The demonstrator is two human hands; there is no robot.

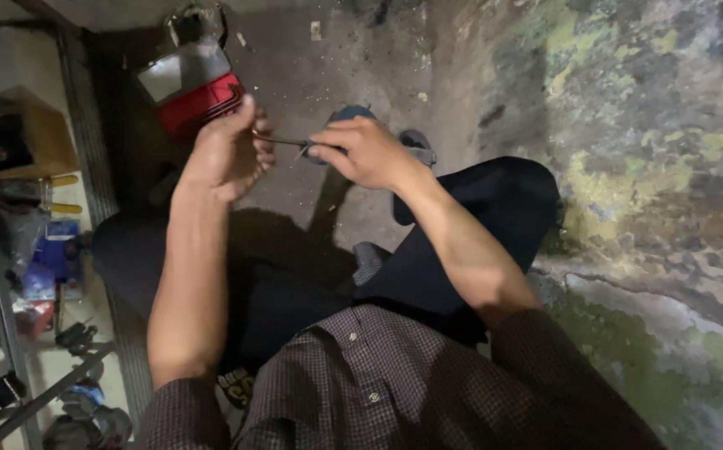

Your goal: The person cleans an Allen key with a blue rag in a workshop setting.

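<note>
My left hand (230, 148) and my right hand (363, 152) are raised in front of me, both pinching a thin metal rod or wire (282, 141) that spans the gap between them. The left fingers close on its left end; the right fingertips grip its right end, where a small dark tip shows. I am seated on the floor in dark trousers (461, 242) and a checked shirt (378, 383). Below my hands lies the concrete floor (311, 75).
A red and grey box-like device (195, 92) sits on the floor beyond my left hand. A sandalled foot (415, 146) shows behind my right hand. A stained, mossy wall (645, 125) rises at right. Cluttered shelves with tools and packets (36, 250) stand at left.
</note>
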